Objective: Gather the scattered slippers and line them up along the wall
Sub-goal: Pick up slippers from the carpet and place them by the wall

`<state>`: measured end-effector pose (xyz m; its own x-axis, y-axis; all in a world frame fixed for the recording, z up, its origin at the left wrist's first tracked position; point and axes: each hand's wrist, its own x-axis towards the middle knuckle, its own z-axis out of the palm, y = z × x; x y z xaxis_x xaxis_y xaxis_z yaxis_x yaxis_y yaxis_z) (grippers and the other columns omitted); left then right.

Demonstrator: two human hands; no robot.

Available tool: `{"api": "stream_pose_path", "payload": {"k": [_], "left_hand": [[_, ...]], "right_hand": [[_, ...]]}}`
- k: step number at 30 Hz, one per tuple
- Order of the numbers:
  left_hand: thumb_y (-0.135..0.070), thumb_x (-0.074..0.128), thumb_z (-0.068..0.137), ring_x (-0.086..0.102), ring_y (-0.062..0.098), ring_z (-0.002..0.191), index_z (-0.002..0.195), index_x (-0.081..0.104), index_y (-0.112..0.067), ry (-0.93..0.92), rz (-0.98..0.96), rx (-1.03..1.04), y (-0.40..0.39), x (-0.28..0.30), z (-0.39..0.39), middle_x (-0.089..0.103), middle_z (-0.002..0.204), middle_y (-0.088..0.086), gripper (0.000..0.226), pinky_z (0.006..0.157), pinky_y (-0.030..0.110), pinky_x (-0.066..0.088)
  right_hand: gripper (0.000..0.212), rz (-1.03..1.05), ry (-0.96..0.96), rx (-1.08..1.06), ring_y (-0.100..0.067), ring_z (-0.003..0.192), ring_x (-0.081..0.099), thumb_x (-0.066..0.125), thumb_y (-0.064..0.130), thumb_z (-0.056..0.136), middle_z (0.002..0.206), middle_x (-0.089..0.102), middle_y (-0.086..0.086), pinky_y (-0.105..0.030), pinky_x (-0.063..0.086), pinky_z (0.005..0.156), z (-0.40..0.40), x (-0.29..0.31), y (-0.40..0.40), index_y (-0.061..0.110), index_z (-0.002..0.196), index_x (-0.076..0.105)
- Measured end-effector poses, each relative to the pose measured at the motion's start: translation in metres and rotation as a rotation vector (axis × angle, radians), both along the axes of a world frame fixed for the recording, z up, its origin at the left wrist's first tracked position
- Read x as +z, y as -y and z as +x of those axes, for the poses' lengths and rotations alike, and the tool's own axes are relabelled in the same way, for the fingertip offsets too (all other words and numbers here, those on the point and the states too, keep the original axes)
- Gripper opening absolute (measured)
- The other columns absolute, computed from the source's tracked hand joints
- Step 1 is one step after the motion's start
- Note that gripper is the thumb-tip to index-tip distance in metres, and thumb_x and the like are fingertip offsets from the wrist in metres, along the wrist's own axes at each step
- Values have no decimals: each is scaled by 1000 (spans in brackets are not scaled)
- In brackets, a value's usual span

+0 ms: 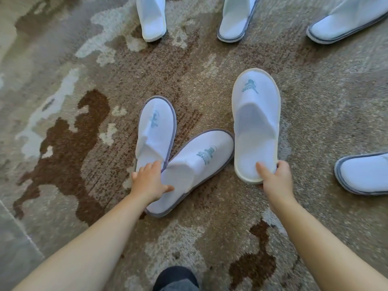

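Observation:
Two white slippers with grey trim lie in a V on the carpet, heels together: one upright [156, 127], one angled right [201, 158]. My left hand [150, 181] rests over their joined heels, fingers on the left one and thumb on the angled one. A white slipper with cream trim [256, 124] points away from me; my right hand [275, 177] grips its heel, thumb on the insole. More white slippers lie around: a plain one [151, 17] and a grey-trimmed one [236, 19] at the top, another [346, 22] at top right, one [365, 173] at the right edge.
The floor is a patterned brown, beige and grey carpet [73, 143]. A strip of plain grey floor [12, 248] shows at the lower left. A dark foot or knee [176, 278] shows at the bottom edge between my arms. No wall is in view.

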<state>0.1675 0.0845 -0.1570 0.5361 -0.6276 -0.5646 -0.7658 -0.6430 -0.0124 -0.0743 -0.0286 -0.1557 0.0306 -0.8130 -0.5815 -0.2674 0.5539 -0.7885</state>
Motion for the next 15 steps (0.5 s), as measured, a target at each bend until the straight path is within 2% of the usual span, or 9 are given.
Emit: {"api": "stream_pose_path", "payload": {"k": [2,4,6,8,11,15], "left_hand": [[-50,69,67,49,28,107,110,43,-17,-12,24,48,-5,0,-3,55,107,4,60,83,40,35],[-48,70,68,52,27,90,81,46,-17,-58,28,123,-8,1,-5,53,80,3,42,71,35,34],[-45,72,68,48,26,73,58,35,-16,-117,14,167,-8,2,-8,40,60,2,47,60,31,29],[-38,71,71,44,25,66,59,32,-17,-197,-46,219,-7,2,-11,38,61,2,47,55,31,28],[-28,65,79,42,18,63,65,30,-21,-319,-212,327,-3,6,-19,41,67,1,38,50,30,26],[-20,62,81,41,17,68,66,31,-24,-364,-409,293,26,26,-37,40,68,-3,35,52,28,27]], "right_hand": [[26,-8,7,2,-24,88,53,54,16,86,95,50,-5,-38,43,71,0,1,-1,7,108,42],[23,-13,17,-2,-24,87,52,54,16,86,90,50,-3,-36,45,66,-1,2,-3,8,104,41],[26,-18,26,-5,-24,86,53,54,16,86,93,51,-6,-35,45,63,-3,3,-7,5,107,43],[25,-26,28,-13,-22,84,53,54,16,87,93,51,-5,-35,44,65,-7,2,-10,5,107,42],[19,-40,39,-58,-14,75,50,52,15,87,84,48,3,-29,42,57,-15,6,-10,11,100,39],[18,-59,18,-147,-18,77,51,53,15,87,92,49,-3,-31,42,60,-25,21,-1,12,98,38]]}}
